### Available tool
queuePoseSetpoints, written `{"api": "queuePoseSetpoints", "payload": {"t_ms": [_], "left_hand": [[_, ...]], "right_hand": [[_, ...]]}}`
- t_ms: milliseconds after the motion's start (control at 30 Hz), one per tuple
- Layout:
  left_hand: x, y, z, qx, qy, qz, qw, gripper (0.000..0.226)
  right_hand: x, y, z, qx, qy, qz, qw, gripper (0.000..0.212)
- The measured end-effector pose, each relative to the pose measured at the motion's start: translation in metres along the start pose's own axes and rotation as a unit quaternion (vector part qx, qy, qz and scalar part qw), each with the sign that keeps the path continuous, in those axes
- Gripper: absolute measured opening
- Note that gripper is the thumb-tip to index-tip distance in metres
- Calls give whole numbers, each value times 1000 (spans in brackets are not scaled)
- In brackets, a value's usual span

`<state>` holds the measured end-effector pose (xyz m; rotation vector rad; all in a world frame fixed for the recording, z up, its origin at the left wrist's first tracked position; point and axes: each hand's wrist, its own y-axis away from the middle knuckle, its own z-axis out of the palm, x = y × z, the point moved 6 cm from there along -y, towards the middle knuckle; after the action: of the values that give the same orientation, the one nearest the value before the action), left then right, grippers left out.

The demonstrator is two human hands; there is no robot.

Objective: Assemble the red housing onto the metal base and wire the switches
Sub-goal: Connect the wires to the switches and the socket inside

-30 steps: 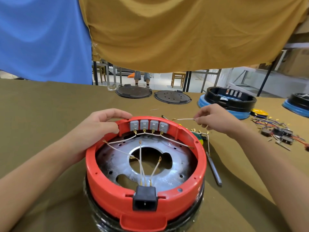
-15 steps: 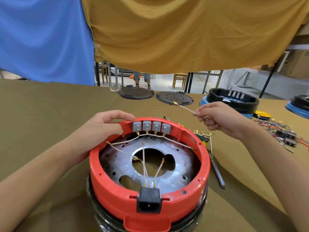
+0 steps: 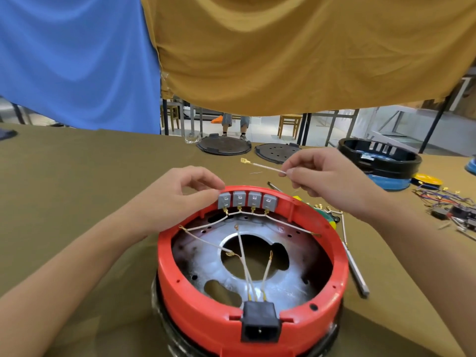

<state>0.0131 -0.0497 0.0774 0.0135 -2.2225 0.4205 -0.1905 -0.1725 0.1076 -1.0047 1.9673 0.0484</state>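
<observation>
Blue and mustard cloths hang behind an olive-covered desk (image 3: 64, 176). Both forearms reach in from the near corners. The left hand (image 3: 177, 197) grips the far rim of the red housing (image 3: 206, 313), thumb beside the four grey switches (image 3: 247, 200). The right hand (image 3: 327, 176) hovers above the rim, pinching a white wire (image 3: 265, 167) whose brass terminal points left. The housing sits on the metal base (image 3: 213, 266); its underside is hidden. A tool (image 3: 355, 271) lies just right.
</observation>
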Motion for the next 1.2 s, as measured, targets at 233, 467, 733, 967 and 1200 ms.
{"api": "queuePoseSetpoints", "payload": {"t_ms": [233,467,733,967,1200], "left_hand": [[17,3,-5,77,96,68,990,22],[10,2,-3,69,233,41,969,23],[13,3,3,23,270,25,962,14],[17,3,5,6,216,54,975,14],[19,4,3,12,205,76,976,11]], "right_hand": [[-38,13,37,-12,86,-70,994,16],[-44,20,59,-112,46,-47,992,8],[-45,20,71,-129,-31,-39,990,11],[-41,14,68,-64,-90,-36,993,9],[-44,20,72,-125,-149,-24,981,15]]}}
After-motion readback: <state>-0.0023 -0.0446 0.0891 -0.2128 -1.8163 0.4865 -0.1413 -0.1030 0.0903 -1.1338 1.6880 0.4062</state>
